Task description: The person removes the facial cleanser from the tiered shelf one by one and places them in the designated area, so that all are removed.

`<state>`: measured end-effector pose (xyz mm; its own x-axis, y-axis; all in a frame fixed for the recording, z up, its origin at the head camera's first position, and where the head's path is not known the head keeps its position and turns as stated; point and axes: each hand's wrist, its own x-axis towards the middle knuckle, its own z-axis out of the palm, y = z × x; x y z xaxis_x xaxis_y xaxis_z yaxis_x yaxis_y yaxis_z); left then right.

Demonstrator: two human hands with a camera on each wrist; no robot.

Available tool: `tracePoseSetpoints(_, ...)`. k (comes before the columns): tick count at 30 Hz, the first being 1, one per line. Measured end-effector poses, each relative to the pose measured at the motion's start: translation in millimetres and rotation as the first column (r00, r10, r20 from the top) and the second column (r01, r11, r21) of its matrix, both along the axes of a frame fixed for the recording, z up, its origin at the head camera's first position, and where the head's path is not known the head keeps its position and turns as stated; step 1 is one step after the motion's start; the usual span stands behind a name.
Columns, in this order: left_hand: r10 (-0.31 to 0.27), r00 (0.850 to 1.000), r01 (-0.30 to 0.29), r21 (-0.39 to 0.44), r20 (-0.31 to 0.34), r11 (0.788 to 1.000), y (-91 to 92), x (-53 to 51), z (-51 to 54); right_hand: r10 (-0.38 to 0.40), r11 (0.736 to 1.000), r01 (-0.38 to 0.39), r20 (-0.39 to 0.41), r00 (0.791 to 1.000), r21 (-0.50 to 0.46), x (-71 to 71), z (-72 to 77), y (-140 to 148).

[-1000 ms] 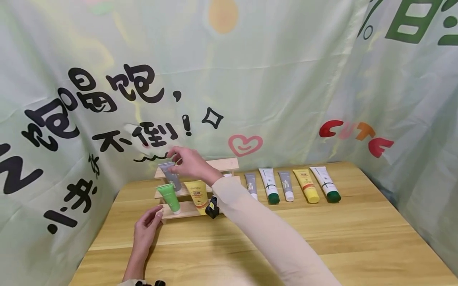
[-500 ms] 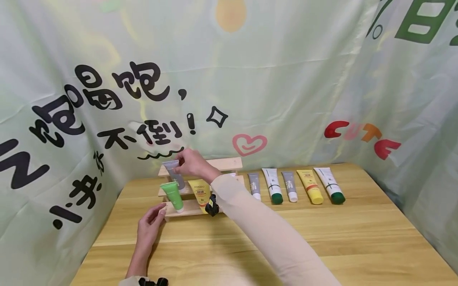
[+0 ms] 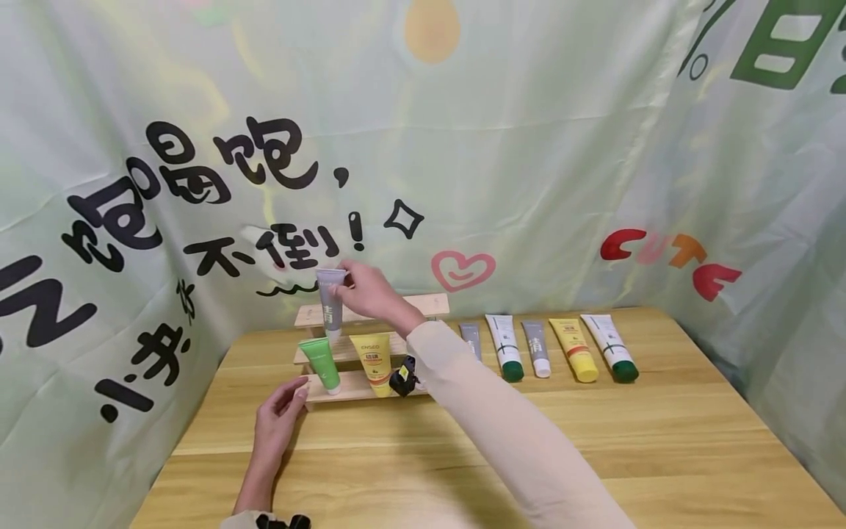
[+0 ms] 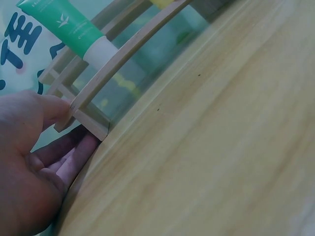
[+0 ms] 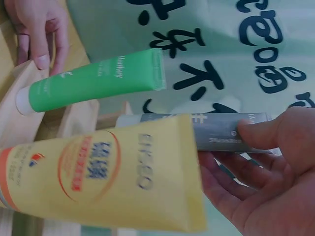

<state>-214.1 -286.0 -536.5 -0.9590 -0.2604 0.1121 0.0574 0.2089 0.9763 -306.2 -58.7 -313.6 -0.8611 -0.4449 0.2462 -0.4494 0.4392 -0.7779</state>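
My right hand (image 3: pixel 370 290) pinches a grey squeeze tube (image 3: pixel 330 308) near its flat top end, between thumb and fingers. The tube hangs nearly upright, cap down, over the upper steps of a tiered wooden rack (image 3: pixel 350 382). With thumb and fingers, my left hand (image 3: pixel 276 422) grips the left end of the rack's lowest step; the thumb lies on the corner in the left wrist view. On that step stand a green tube (image 3: pixel 320 361) with a white cap and a yellow tube (image 3: pixel 374 360). My right wrist and its camera hide the rack's right part.
Right of the rack, a row of tubes lies on the wooden table (image 3: pixel 463 448): grey tubes (image 3: pixel 536 349), white tubes with green caps (image 3: pixel 504 347), and another yellow tube (image 3: pixel 573 350). A printed cloth (image 3: pixel 542 184) hangs behind the table and along its sides.
My right hand has raised the grey tube from the rack's middle step and brought it more upright. The left hand keeps its grip on the rack. The view has shifted slightly.
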Motion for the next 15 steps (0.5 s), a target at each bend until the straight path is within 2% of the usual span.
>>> tracePoseSetpoints(4, 0.006, 1.0, -0.006, 0.001, 0.015, 1.0, -0.6, -1.2, -0.2, -0.008, 0.996, 0.008, 0.005, 1.0, -0.087, 2.3, 8.4, 12)
tracePoseSetpoints(9, 0.007, 1.0, -0.007, 0.007, 0.024, 1.0, -0.8, -3.6, -1.7, -0.031, 0.979, 0.027, -0.016, 0.999, -0.2, 5.7, 21.6, 27)
tracePoseSetpoints(12, 0.007, 1.0, -0.007, 0.005, 0.02, 1.0, -0.3, -3.0, -1.5, -0.031, 0.961, 0.023, -0.027, 0.999, -0.277, 8.5, 30.1, 36)
tracePoseSetpoints(15, 0.009, 1.0, -0.009, -0.008, 0.017, 1.0, 0.2, -1.7, -0.8, -0.018, 0.927, 0.006, -0.028, 0.999, -0.374, 13.0, 38.9, 45)
